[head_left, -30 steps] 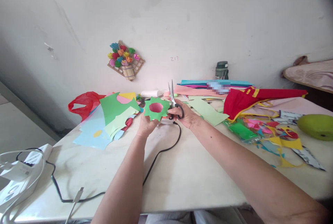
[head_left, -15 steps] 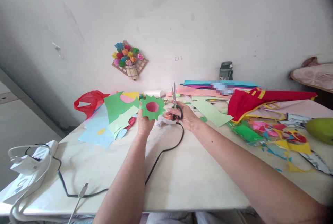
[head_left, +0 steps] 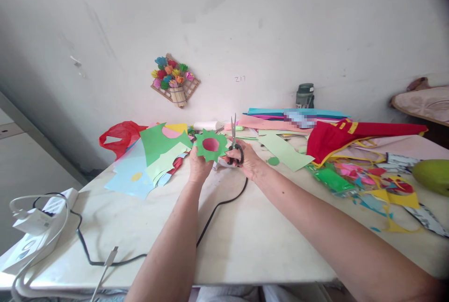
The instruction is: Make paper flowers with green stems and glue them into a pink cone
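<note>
A green paper ring [head_left: 200, 145] with a jagged outer edge is held up above the table, its round middle showing pink. My left hand [head_left: 200, 166] grips it from below and behind, with most fingers hidden by the paper. Black-handled scissors [head_left: 234, 133] point upward in my right hand [head_left: 247, 157], whose fingers are wrapped around the handles. The fingertips of that hand reach the ring's right edge; whether they touch it I cannot tell. The scissor blades stand just right of the ring and look nearly closed.
Cut green and blue paper sheets [head_left: 154, 147] and a red plastic bag [head_left: 121, 136] lie on the left. A power strip [head_left: 52, 232] and black cable [head_left: 224, 203] are nearer. On the right are red cloth [head_left: 326, 140], colourful scraps [head_left: 379, 185] and a green fruit [head_left: 433, 176].
The green ring and my left hand have moved a little to the right. My right hand has shifted slightly left with the scissors, so the two hands are closer together.
</note>
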The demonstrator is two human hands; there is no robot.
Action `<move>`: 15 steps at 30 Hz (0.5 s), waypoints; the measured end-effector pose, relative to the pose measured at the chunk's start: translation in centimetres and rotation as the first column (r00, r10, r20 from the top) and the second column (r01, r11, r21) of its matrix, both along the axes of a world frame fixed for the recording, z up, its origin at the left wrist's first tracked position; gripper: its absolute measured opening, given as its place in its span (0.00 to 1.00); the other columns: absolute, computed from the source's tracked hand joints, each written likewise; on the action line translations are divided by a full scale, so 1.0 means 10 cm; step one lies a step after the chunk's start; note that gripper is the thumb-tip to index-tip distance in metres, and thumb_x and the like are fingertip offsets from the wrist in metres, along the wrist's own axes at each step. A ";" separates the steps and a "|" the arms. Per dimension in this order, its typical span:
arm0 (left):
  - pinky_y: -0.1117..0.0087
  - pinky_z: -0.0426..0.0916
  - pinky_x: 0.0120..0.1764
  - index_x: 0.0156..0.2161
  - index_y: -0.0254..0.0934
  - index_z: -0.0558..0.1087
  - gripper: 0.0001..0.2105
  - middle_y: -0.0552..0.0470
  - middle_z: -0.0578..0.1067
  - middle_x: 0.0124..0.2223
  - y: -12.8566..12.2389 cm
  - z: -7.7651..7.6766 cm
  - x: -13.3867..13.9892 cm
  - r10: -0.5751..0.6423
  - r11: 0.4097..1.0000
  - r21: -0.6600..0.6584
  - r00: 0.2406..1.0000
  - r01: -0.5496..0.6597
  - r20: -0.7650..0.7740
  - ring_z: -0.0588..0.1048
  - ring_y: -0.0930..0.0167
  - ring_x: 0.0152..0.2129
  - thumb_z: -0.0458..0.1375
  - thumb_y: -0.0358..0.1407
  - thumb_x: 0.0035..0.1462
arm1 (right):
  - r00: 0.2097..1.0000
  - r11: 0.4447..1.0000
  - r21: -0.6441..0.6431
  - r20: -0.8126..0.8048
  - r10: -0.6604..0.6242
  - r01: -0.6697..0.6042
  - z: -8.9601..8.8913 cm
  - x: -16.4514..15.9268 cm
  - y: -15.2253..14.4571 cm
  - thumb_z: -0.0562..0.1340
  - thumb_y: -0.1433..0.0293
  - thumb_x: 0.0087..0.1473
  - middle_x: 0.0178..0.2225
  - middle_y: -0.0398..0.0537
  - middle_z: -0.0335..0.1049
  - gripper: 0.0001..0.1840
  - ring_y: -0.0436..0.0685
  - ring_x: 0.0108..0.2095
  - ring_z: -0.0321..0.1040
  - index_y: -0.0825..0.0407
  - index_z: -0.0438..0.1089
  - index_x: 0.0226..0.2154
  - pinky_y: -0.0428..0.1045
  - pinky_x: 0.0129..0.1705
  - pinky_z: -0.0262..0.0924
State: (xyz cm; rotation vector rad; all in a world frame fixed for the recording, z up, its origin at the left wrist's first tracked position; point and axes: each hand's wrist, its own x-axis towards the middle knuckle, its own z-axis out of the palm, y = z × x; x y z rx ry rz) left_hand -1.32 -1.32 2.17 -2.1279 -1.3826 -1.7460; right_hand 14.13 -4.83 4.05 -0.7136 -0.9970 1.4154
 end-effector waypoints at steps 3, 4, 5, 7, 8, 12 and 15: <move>0.62 0.64 0.43 0.41 0.36 0.64 0.18 0.47 0.69 0.37 0.04 -0.03 0.00 -0.004 1.000 0.023 1.000 0.004 0.004 0.69 0.65 0.37 0.54 0.29 0.39 | 1.000 0.999 0.031 -0.015 0.013 -0.013 -0.02 -0.01 0.01 0.65 0.73 0.33 0.18 0.37 0.67 0.33 0.49 0.19 0.65 0.50 0.59 0.47 0.40 0.15 0.45; 0.62 0.64 0.43 0.40 0.36 0.64 0.18 0.47 0.69 0.37 0.06 -0.04 -0.02 0.000 0.999 0.035 1.000 0.000 0.010 0.69 0.65 0.37 0.54 0.29 0.39 | 1.000 0.999 0.043 -0.015 0.019 -0.019 -0.02 -0.01 0.02 0.65 0.71 0.34 0.18 0.38 0.67 0.32 0.49 0.19 0.65 0.50 0.59 0.46 0.40 0.15 0.45; 0.62 0.64 0.43 0.40 0.36 0.64 0.18 0.47 0.69 0.37 0.08 -0.05 -0.03 0.007 0.999 0.045 1.000 -0.007 0.014 0.69 0.65 0.37 0.55 0.30 0.38 | 1.000 0.998 0.049 -0.016 0.027 -0.026 -0.03 -0.01 0.02 0.65 0.70 0.35 0.19 0.39 0.68 0.31 0.49 0.19 0.65 0.51 0.59 0.46 0.40 0.15 0.46; 0.61 0.64 0.42 0.40 0.35 0.65 0.18 0.47 0.70 0.36 0.12 -0.08 -0.07 0.033 0.998 0.055 0.999 -0.034 0.020 0.69 0.64 0.37 0.55 0.30 0.37 | 0.999 0.998 0.049 -0.024 0.039 -0.038 -0.03 0.00 0.02 0.65 0.67 0.37 0.20 0.41 0.68 0.30 0.50 0.20 0.65 0.51 0.59 0.45 0.40 0.15 0.47; 0.61 0.64 0.42 0.40 0.35 0.65 0.18 0.47 0.70 0.37 0.14 -0.09 -0.08 0.047 0.997 0.059 0.999 -0.048 0.019 0.69 0.64 0.37 0.56 0.30 0.37 | 0.999 0.998 0.047 -0.027 0.043 -0.041 -0.03 0.00 0.02 0.65 0.66 0.38 0.20 0.42 0.69 0.29 0.50 0.20 0.65 0.51 0.59 0.45 0.40 0.15 0.47; 0.60 0.64 0.42 0.40 0.34 0.65 0.19 0.45 0.70 0.38 0.15 -0.10 -0.10 0.081 0.994 0.075 0.997 -0.079 -0.012 0.69 0.63 0.38 0.55 0.30 0.37 | 0.999 0.998 0.054 0.014 0.037 -0.038 -0.03 -0.02 0.01 0.66 0.68 0.36 0.19 0.42 0.68 0.32 0.50 0.20 0.64 0.52 0.58 0.46 0.41 0.15 0.45; 0.60 0.62 0.44 0.39 0.35 0.65 0.18 0.44 0.71 0.39 0.12 -0.08 -0.08 0.085 0.994 0.075 0.996 -0.082 -0.037 0.69 0.62 0.40 0.56 0.31 0.37 | 0.999 0.998 0.053 0.032 0.020 -0.021 -0.04 -0.04 0.00 0.66 0.71 0.33 0.17 0.39 0.66 0.34 0.50 0.20 0.64 0.52 0.59 0.47 0.41 0.15 0.45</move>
